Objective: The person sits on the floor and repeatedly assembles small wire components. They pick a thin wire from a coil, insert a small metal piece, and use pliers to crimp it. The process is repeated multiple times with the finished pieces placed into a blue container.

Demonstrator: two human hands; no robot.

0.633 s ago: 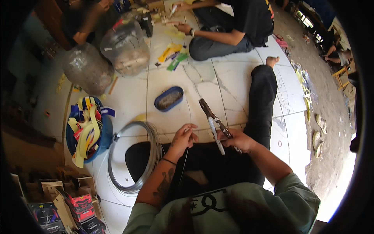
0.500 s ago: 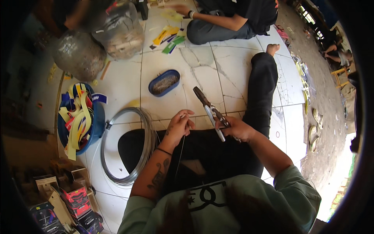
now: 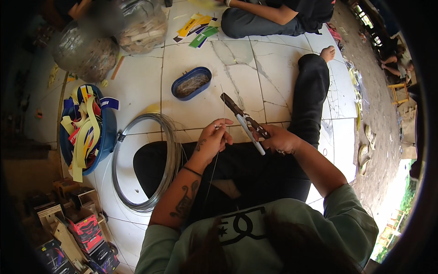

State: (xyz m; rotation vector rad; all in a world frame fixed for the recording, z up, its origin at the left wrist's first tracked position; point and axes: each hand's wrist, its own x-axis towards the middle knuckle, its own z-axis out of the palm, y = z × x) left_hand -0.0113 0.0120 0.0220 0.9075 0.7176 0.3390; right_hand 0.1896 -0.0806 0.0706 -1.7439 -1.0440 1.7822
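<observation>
thin wire (image 3: 222, 102) pinched in left hand (image 3: 213, 139); right hand (image 3: 279, 139) clamped on pliers (image 3: 244, 121).

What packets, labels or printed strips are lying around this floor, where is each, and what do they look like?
Printed strips: heaped in the blue tub at the person's left; long yellow, white, blue and red bands.
Flat labels: on the tiles at the top, near another seated person; yellow, green and dark oblongs.
Boxed packages: stacked at lower left; small cartons, red, black and white.
No screens or signs show.
</observation>
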